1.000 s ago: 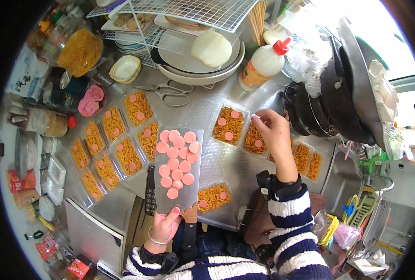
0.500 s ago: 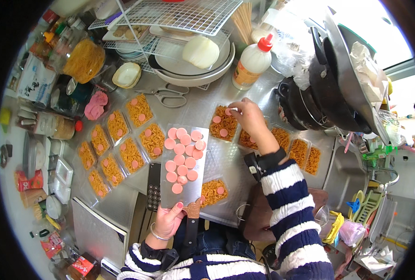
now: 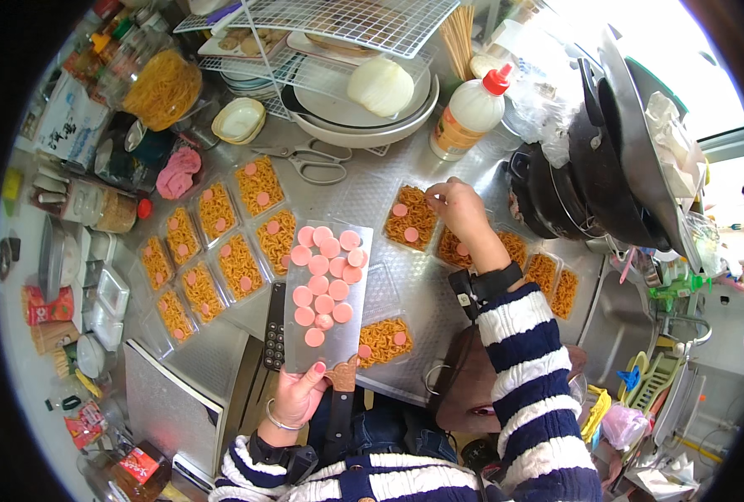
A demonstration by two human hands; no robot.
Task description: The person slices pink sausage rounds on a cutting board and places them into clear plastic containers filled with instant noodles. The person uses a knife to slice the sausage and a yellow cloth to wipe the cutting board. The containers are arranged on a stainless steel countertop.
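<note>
My left hand (image 3: 295,400) grips a cleaver (image 3: 352,322) near the base of its handle, with the blade held flat. Many round pink sausage slices (image 3: 317,285) lie spread over that blade. At the far middle, my right hand (image 3: 460,209) has its fingertips pinched above the right edge of a clear tray of noodles (image 3: 409,221). Two slices show on those noodles; what the fingertips hold is too small to tell. Under the right forearm more noodle trays (image 3: 542,274) run to the right, partly hidden. Another noodle tray (image 3: 386,342) sits beside the blade.
Several noodle trays topped with slices (image 3: 240,266) fill the left of the metal table. Behind stand scissors (image 3: 319,171), a white bottle with a red cap (image 3: 470,115) and a wire rack (image 3: 363,25). Dark pans (image 3: 585,155) lean at the right, near a sink (image 3: 618,309).
The whole view has shifted slightly. My right hand has moved a little right over the same tray; the slice seen at its fingertips no longer shows. The left hand still holds the loaded cleaver.
</note>
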